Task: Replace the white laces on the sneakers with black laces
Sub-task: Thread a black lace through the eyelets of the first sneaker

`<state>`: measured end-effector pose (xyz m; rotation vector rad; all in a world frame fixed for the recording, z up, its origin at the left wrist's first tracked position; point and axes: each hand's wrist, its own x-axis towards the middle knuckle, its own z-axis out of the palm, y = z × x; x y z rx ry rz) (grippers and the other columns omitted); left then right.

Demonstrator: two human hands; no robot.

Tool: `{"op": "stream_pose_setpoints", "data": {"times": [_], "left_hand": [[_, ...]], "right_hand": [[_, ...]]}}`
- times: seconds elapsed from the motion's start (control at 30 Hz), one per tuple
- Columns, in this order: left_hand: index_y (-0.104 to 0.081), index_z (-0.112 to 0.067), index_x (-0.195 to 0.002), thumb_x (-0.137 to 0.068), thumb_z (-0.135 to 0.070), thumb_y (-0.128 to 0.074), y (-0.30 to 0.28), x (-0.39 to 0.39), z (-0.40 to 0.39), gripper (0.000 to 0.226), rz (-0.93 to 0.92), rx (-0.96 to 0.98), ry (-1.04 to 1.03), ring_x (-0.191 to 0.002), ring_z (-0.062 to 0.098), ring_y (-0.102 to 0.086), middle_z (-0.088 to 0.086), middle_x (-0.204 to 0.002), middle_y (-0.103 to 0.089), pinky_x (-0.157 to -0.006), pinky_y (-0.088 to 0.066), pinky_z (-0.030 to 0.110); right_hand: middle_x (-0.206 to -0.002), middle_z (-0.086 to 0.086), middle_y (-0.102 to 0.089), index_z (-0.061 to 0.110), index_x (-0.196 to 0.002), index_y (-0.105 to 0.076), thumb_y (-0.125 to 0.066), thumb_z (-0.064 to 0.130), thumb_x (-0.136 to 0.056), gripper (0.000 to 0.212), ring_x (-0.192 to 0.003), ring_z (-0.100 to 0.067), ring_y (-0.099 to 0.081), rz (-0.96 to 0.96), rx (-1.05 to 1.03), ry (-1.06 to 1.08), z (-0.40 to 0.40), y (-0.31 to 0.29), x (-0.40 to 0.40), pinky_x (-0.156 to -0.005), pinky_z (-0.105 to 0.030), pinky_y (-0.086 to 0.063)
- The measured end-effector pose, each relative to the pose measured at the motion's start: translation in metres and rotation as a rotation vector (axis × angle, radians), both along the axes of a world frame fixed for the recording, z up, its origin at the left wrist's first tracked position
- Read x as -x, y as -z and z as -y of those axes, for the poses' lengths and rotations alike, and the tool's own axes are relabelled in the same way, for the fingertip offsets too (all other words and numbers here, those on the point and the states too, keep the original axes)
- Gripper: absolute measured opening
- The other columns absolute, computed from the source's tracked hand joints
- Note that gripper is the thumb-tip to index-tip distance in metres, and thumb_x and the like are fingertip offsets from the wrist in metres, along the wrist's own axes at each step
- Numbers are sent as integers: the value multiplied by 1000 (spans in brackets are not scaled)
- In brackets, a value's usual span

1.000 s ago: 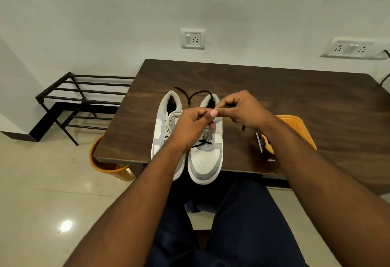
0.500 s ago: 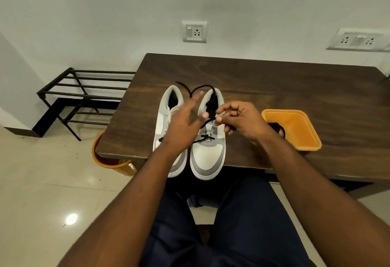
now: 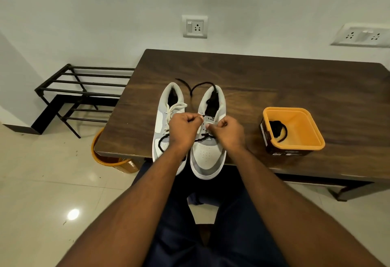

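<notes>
I am part-way through lacing the right sneaker (image 3: 209, 140) on the worktop (image 3: 274, 89): my left hand (image 3: 184, 128) and right hand (image 3: 226, 130) are both curled over its eyelet rows, each seemingly pinching a run of the black lace (image 3: 202, 139), which crosses only the lowest eyelets while its loose tail lies behind the heel. The left sneaker (image 3: 166, 118) just beside it keeps its white lace (image 3: 175, 109), and another black lace (image 3: 277, 128) waits in the orange tub (image 3: 312, 137). Next, I judge, each end needs feeding through the next eyelet up and drawing even.

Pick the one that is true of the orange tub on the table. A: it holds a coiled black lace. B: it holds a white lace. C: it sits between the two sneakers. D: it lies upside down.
A: the orange tub stands upright, right of both sneakers, with a coiled black lace inside.
</notes>
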<state>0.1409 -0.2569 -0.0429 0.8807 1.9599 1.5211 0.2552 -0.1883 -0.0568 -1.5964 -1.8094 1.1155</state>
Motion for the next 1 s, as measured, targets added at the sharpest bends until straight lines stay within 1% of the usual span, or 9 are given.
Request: {"op": "stream_pose_setpoints", "data": {"times": [0.07,0.13,0.27,0.4,0.53,0.6,0.73,0.9,1.0], "left_hand": [[-78,-8,-96,-88,-11,-68,3,-3,-3,13,-30,6,42,-70,2,-68,-3,-81,-74,-66,-52,14],[-77,-8,-98,-88,-10,-67,4,-5,-7,14,-60,23,74,-64,-2,-66,-1,-81,-74,-61,-51,12],[-78,-12,-98,-88,-14,-67,10,-7,-14,15,-106,78,106,-55,0,-62,-5,-71,-72,-64,-58,25],[-78,-16,-94,-86,-18,-65,16,-6,-16,15,-43,64,59,-66,12,-69,-6,-72,-72,-70,-61,42],[-77,-16,-100,-88,-18,-64,18,-4,-14,18,-69,68,58,-63,13,-69,1,-77,-74,-65,-62,42],[-76,-19,-105,-89,-19,-63,17,-3,-13,21,-163,124,100,-61,10,-65,3,-80,-75,-69,-61,39],[-75,-23,-104,-92,-24,-58,17,-7,-12,21,-304,250,217,-75,18,-69,0,-88,-75,-73,-58,37],[-67,-22,-96,-97,-29,-49,19,-17,-10,19,-446,312,260,-77,23,-63,0,-83,-69,-71,-54,40],[-63,-20,-98,-99,-28,-45,22,-22,-7,19,-520,320,273,-81,27,-62,3,-87,-68,-69,-51,39]], "right_hand": [[-69,0,-64,16,-67,-59,-77,41,-77,33,-66,-18,-59,36,-35,-1,2,1,4,-62,-33,-47],[-73,0,-68,16,-69,-66,-75,34,-81,24,-73,-20,-64,70,-54,-12,2,3,4,-65,-32,-50],[-84,-3,-69,18,-81,-71,-63,29,-86,14,-79,-25,-64,200,-123,-34,9,4,4,-65,-28,-46],[-83,1,-58,18,-78,-54,-66,47,-80,31,-74,-20,-54,204,-137,-29,11,5,7,-59,-29,-35],[-83,1,-55,19,-79,-50,-68,40,-81,28,-73,-18,-51,215,-200,-52,10,8,5,-56,-28,-31],[-77,-1,-62,16,-74,-60,-66,32,-84,20,-72,-21,-57,146,-188,-15,10,9,2,-57,-28,-39],[-69,-5,-70,10,-72,-74,-71,19,-85,17,-69,-20,-66,-100,-59,59,7,14,-10,-66,-36,-54],[-75,-8,-71,6,-77,-72,-67,3,-88,13,-71,-15,-66,-411,229,47,1,12,-19,-70,-24,-57],[-84,-16,-72,1,-85,-73,-66,2,-87,7,-77,-20,-67,-465,299,68,0,13,-22,-77,-31,-58]]}}
